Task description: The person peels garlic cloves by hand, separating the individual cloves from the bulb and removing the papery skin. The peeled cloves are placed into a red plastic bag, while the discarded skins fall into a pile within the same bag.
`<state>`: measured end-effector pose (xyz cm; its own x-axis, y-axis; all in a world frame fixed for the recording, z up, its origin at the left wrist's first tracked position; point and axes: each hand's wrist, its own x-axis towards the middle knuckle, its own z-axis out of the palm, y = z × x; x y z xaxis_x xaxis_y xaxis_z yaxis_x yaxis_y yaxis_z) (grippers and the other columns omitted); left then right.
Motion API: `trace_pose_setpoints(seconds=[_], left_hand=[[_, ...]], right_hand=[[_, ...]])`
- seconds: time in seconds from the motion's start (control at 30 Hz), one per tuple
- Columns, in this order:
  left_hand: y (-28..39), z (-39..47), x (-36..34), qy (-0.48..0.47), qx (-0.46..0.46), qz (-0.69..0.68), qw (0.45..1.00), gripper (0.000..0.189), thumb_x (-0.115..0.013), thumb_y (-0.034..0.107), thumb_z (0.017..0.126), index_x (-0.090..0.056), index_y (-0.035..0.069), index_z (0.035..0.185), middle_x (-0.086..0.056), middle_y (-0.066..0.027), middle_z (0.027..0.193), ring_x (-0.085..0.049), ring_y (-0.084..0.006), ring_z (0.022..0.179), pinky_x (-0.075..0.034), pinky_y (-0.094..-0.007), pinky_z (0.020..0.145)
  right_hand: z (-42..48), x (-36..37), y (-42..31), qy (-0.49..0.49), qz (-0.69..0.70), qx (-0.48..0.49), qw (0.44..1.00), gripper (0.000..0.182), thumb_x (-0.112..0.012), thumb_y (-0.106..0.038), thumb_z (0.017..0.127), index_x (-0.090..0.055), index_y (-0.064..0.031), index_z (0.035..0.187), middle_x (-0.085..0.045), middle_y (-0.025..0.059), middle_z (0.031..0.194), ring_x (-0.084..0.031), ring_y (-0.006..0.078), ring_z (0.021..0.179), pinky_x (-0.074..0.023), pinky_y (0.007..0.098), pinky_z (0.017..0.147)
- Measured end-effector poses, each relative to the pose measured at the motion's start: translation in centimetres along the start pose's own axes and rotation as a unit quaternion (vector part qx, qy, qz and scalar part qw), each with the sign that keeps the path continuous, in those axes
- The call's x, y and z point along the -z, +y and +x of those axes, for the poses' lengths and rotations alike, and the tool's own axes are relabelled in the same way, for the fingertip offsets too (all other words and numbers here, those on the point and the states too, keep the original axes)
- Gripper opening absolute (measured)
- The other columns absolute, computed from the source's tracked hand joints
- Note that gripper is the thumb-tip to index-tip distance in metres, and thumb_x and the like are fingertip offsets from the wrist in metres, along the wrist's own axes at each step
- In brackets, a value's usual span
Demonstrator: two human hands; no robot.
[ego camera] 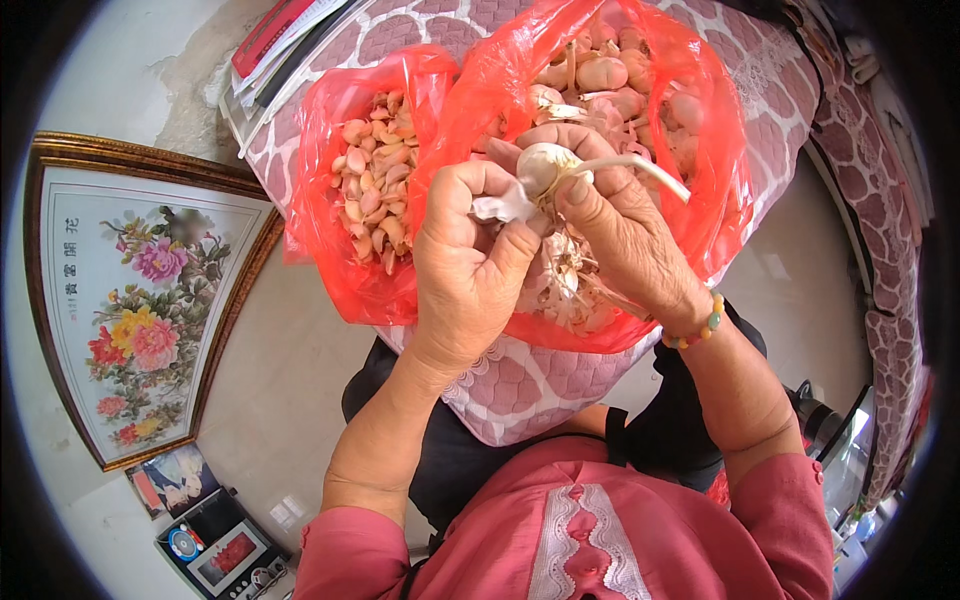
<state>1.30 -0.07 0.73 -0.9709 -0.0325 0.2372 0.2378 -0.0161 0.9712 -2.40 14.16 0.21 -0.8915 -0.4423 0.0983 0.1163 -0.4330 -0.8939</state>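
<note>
A white garlic bulb (541,166) with a cut pale stem is gripped in my right hand (611,202), the stem sticking out past the fingers. Between thumb and fingers, my left hand (469,259) pinches a piece of whitish garlic skin (504,205) against the bulb's side. Both hands are over a red plastic bag (720,180) that lies wide and holds whole garlic bulbs (602,73) at the back. Papery husks and stem scraps (566,289) lie at its near side. To the left, a smaller red plastic bag (319,150) contains many loose garlic cloves (379,180).
The bags rest on a table under a quilted purple-and-white cloth (525,390). Papers and a red booklet (270,37) lie at its back left corner. A framed flower picture (150,300) leans at the left, near a boxy device (221,547). A matching covered seat (892,360) stands right.
</note>
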Motion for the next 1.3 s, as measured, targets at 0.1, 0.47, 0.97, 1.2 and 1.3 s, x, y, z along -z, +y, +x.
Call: trace_pose_setpoints(seconds=[0.1,0.47,0.97,1.2,1.3], left_hand=[[0.4,0.2,0.3,0.006,0.019,-0.018,1.000,0.021,-0.061,-0.001,0.085,-0.047,0.002,0.101,-0.054,-0.0005,0.090,-0.052,-0.0035,0.075,-0.045,-0.0196,0.064],[2.5,0.9,1.6,-0.007,0.220,-0.137,0.966,0.009,-0.051,0.000,0.086,-0.053,0.006,0.091,-0.053,0.0033,0.071,-0.042,0.0005,0.052,-0.032,-0.0165,0.043],[0.8,1.1,1.6,0.007,0.176,0.003,0.984,0.020,-0.051,-0.006,0.088,-0.055,0.003,0.106,-0.060,-0.0065,0.086,-0.050,-0.0066,0.056,-0.039,-0.0201,0.046],[-0.5,0.7,1.5,0.016,-0.164,0.210,0.964,0.017,-0.069,0.007,0.083,-0.062,0.002,0.099,-0.053,-0.0083,0.105,-0.054,-0.0120,0.076,-0.046,-0.0232,0.061],[-0.5,0.4,0.5,0.020,-0.151,0.200,0.968,0.018,-0.070,0.007,0.083,-0.062,0.002,0.098,-0.052,-0.0073,0.099,-0.054,-0.0127,0.077,-0.046,-0.0232,0.060]], right_hand=[[-0.1,0.7,-0.6,-0.008,-0.123,0.022,0.992,0.047,-0.061,-0.033,0.092,-0.052,0.0004,0.124,-0.060,0.0058,0.104,-0.056,0.0108,0.094,-0.0470,0.0258,0.082],[-0.2,1.6,-1.7,-0.082,-0.116,0.011,0.990,0.061,-0.080,-0.009,0.072,-0.053,-0.0009,0.125,-0.062,0.0033,0.103,-0.059,0.0125,0.101,-0.0507,0.0282,0.088],[0.3,2.2,-1.4,-0.008,-0.071,0.020,0.997,0.041,-0.082,-0.010,0.071,-0.054,-0.0028,0.101,-0.060,-0.0016,0.085,-0.057,0.0047,0.075,-0.0487,0.0217,0.064],[0.1,2.0,-0.8,0.062,-0.288,0.059,0.954,0.037,-0.079,0.000,0.065,-0.061,0.0007,0.098,-0.062,0.0048,0.087,-0.060,0.0125,0.077,-0.0496,0.0256,0.065],[0.1,1.0,-0.8,0.065,-0.375,0.134,0.915,0.037,-0.077,0.001,0.062,-0.063,0.0000,0.095,-0.062,0.0118,0.092,-0.062,0.0242,0.082,-0.0507,0.0305,0.069]])
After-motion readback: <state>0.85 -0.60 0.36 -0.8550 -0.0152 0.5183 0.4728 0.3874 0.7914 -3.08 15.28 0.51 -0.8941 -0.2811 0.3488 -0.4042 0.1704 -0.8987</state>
